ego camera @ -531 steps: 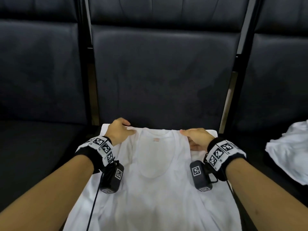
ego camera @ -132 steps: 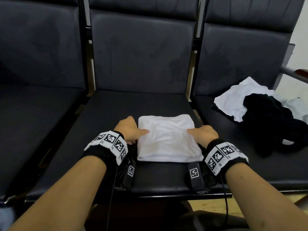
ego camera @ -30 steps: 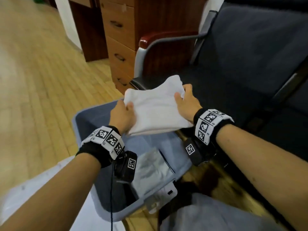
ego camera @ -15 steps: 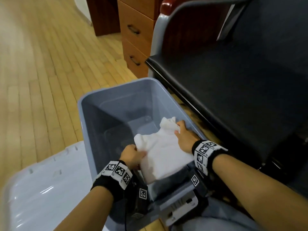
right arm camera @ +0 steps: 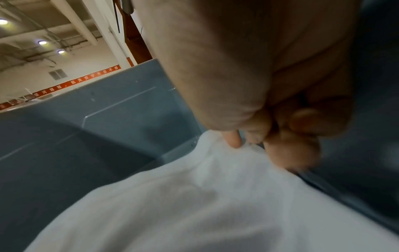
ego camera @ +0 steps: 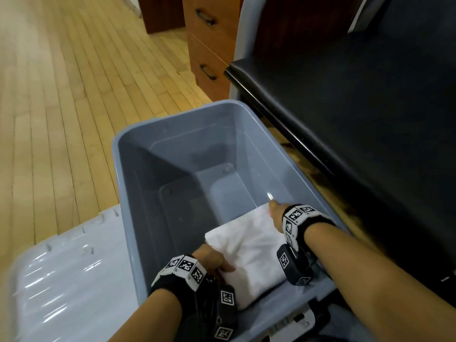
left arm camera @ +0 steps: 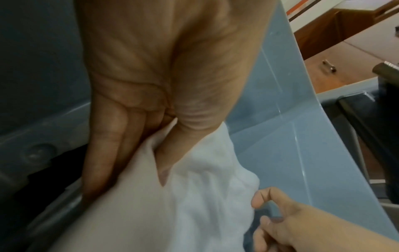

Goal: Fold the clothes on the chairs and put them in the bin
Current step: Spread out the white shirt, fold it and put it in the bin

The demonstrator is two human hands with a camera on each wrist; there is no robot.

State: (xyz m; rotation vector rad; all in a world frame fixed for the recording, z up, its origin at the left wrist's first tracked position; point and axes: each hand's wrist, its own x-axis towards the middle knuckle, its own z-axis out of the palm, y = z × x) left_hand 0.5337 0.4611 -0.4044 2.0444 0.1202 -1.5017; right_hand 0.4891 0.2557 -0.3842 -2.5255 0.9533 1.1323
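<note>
Lying on the wooden floor (ego camera: 61, 99) at the far left is a pale lid (ego camera: 61, 280), and beside it stands the grey bin (ego camera: 123, 193). Inside, at the near end, the folded white shirt (ego camera: 251, 253) rests, its left edge pinched between the left hand's (ego camera: 212, 261) thumb and straight fingers (left arm camera: 103, 145). The right hand (ego camera: 275, 211), fingers loosely curled, touches the shirt's far right corner. A black chair seat (ego camera: 357, 107) sits rightmost.

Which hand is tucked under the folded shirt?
The left hand: fingers beneath the white shirt, thumb on top. The right hand curls beside its edge.
</note>
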